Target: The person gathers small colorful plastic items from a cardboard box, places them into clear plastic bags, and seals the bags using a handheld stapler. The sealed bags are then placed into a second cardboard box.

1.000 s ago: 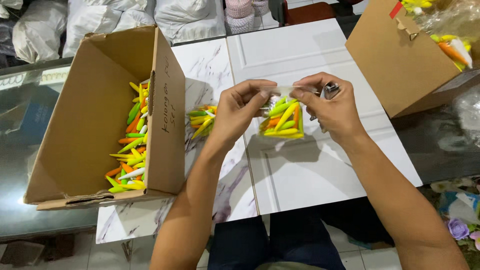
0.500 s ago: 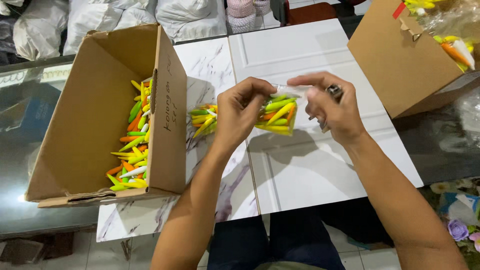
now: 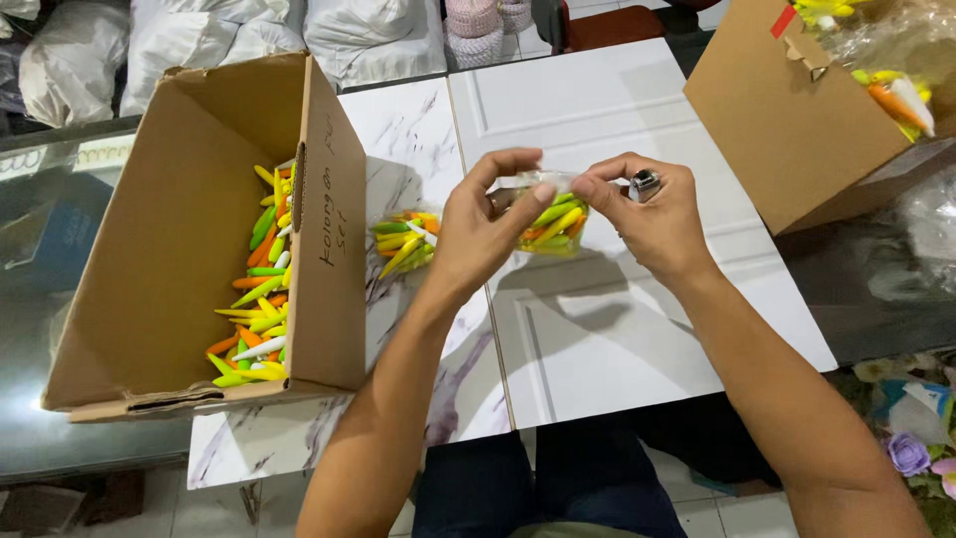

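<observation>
Clear plastic bag (image 3: 554, 221) of green, yellow and orange pieces held above white table (image 3: 637, 329); left hand (image 3: 485, 231) and right hand (image 3: 652, 214) both pinch its top edge with thumb and forefinger. Second filled bag (image 3: 403, 242) lies beside open cardboard box (image 3: 179, 249).

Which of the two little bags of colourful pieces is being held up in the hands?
The right-hand bag, pinched at its top by both hands; the other bag lies untouched on the table beside the open box.

I see the small clear bag (image 3: 553, 221) of coloured pieces has turned from upright to sideways, now pinched at its top between both hands' fingertips (image 3: 543, 191), closer together than before.
</observation>
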